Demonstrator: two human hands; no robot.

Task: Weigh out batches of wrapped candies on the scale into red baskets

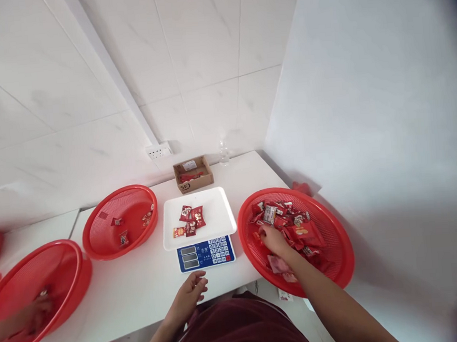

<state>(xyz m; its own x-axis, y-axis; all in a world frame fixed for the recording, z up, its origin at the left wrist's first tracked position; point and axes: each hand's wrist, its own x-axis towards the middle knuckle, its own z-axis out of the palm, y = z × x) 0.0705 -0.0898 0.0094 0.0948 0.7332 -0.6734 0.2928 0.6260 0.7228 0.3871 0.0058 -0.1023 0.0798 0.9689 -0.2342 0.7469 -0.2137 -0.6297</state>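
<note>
My right hand [272, 239] reaches into a red mesh basket [338, 236] at the right, full of small red snack packets [296, 229]. Its fingers curl down among the packets; what they hold is hidden. My left hand [190, 292] rests on the white table near its front edge, just below the blue panel of a weighing scale [205, 253], fingers loosely bent and empty. The scale's white tray [216, 214] carries several red packets [190, 219].
A second red basket [99, 239] with a few packets sits left of the scale. A third red basket [70, 268] lies at the far left, where another person's hand [36, 312] reaches in. A cardboard box [193, 175] and a clear bottle [223, 154] stand by the tiled wall.
</note>
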